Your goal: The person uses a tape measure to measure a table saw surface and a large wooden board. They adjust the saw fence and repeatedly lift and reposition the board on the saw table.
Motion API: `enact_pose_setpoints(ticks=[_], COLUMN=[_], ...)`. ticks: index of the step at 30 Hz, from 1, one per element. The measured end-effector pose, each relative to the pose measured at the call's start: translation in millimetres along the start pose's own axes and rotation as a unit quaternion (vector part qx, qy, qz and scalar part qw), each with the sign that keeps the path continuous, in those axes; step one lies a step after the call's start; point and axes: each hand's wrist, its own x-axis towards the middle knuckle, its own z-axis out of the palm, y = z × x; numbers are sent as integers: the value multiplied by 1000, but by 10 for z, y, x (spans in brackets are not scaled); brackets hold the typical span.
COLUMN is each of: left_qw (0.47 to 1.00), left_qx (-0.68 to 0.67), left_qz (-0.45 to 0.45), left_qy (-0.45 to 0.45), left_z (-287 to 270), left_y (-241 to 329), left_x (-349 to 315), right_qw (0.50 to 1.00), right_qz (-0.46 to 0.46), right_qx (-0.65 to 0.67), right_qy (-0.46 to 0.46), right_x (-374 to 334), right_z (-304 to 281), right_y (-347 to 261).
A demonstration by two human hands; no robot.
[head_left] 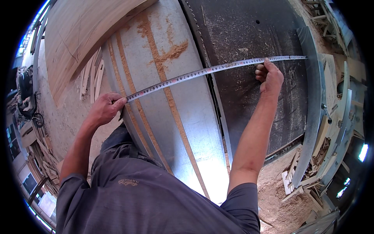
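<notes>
A white tape measure (187, 77) is drawn out across the saw table, bridging the pale metal sliding table (187, 117) and the dark table top (249, 101). At its left end my left hand (107, 109) is closed on it, by the sliding table's left edge; any tape case is hidden. My right hand (269, 78) is closed with the thumb at the tape, farther right over the dark top. Beyond it the tape's far end meets the grey metal fence (309, 97). Between the two table halves runs the slot with a toothed saw blade (193, 19).
A large wooden panel (82, 35) overhangs the sliding table at the far left. Sawdust (173, 50) lies on the metal and in its grooves. Wood offcuts (311, 171) are heaped beyond the fence, and more wood strips (92, 76) lie on the floor at left.
</notes>
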Motion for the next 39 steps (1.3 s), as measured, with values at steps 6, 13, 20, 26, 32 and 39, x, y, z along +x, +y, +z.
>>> enact_pose_setpoints(ticks=[6, 13, 20, 26, 32, 39], left_qw=[1000, 994, 984, 918, 926, 939], left_qx=[1, 8, -19, -77, -79, -178], left_qz=[14, 108, 153, 326, 307, 257], left_qy=[-5, 9, -91, -213, -204, -143], left_z=[-6, 298, 773, 1247, 1126, 763], left_y=[-54, -186, 514, 238, -332, -971], left_x=[9, -10, -594, -943, -1211, -1262], right_qw=[1000, 999, 996, 984, 976, 972], right_qz=[12, -11, 31, 83, -73, -81], right_qx=[2, 38, 80, 125, 199, -55], right_qy=[-7, 8, -20, 97, 54, 213], right_x=[-71, -362, -2715, -3843, -4080, -4938], right_z=[12, -17, 338, 551, -145, -663], right_y=[33, 82, 946, 1667, 1575, 1841])
